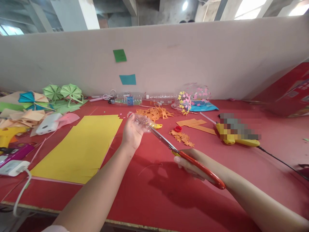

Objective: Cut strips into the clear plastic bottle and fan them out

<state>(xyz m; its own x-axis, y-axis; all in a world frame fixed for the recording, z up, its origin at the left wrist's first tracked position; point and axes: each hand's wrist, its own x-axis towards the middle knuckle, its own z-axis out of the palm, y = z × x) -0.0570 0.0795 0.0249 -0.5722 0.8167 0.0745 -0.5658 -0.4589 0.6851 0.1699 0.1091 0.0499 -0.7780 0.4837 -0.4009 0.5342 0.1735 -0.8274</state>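
My left hand (132, 133) is closed around a transparent plastic bottle piece (144, 122), with its neck pointing up and to the left. In my right hand (193, 164) are scissors with red handles (204, 169). Their long metal blades reach up-left and meet the right end of the bottle piece; whether they are cutting into it is too fine to tell. Just behind the bottle piece lies a small yellow object (158, 126). Orange star cut-outs (182, 138) and a red bottle cap (178, 129) rest on the red table beyond the scissors.
Yellow paper sheets (82, 148) lie left. A yellow tool with a cord (246, 142), partly pixelated, is right. Plastic bottles (159, 97) and a star-decorated bottle piece (184, 102) line the partition (169, 61). Folded paper crafts (71, 91) and a white charger (14, 168) fill the left side.
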